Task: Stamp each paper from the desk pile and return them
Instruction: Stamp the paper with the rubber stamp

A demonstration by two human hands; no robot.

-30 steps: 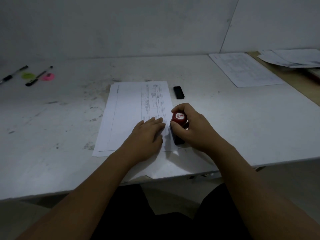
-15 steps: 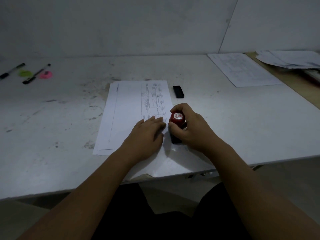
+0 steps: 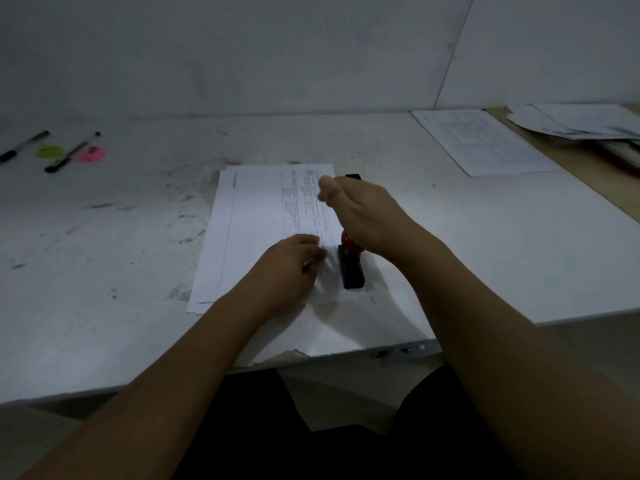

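Our left hand (image 3: 291, 268) rests on the paper pile (image 3: 256, 216); we cannot tell its grip. Our right hand (image 3: 363, 213) hovers, grip loosely curled and empty, above the stamp (image 3: 351, 271) at the pile's right edge.

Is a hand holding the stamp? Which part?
No. The stamp stands alone; the right hand looks empty. The left hand touches the top paper, grip unclear.

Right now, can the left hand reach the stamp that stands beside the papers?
Probably yes. The left hand rests on the papers, and the stamp stands just beside it, untouched. Only the wrist of the right hand hangs over its red knob.
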